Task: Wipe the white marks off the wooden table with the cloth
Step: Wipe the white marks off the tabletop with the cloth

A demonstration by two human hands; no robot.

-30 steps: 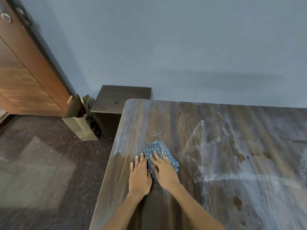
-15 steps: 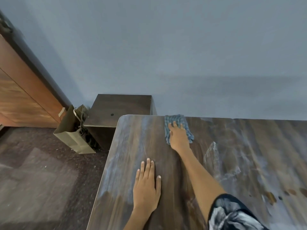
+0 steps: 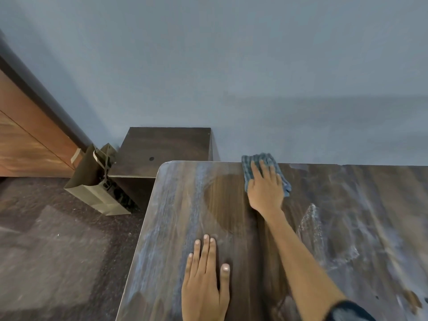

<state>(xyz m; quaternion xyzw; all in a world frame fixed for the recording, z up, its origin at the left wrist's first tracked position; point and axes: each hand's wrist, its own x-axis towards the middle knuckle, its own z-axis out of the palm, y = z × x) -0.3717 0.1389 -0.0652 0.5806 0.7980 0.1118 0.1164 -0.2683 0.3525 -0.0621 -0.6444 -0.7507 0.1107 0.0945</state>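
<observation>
While pressing the blue checked cloth (image 3: 250, 169) flat against the far edge of the wooden table (image 3: 176, 228), at twelve o'clock, right hand (image 3: 266, 191) lying open over it, fingers straight, arm stretched out. Having travelled up from the near middle since a second ago, now holding at the wall edge, barely shifting from half a second back. Leaving a cleaner dark streak of bare wood behind, at eleven o'clock of the left hand (image 3: 205, 288). Bracing with that left hand, flat and open at six o'clock, holding nothing. Looking far from done: white marks (image 3: 311, 225) smearing thickly at three o'clock, a pale haze banding the nine o'clock edge. Cloth appearing bunched, overhanging slightly.
</observation>
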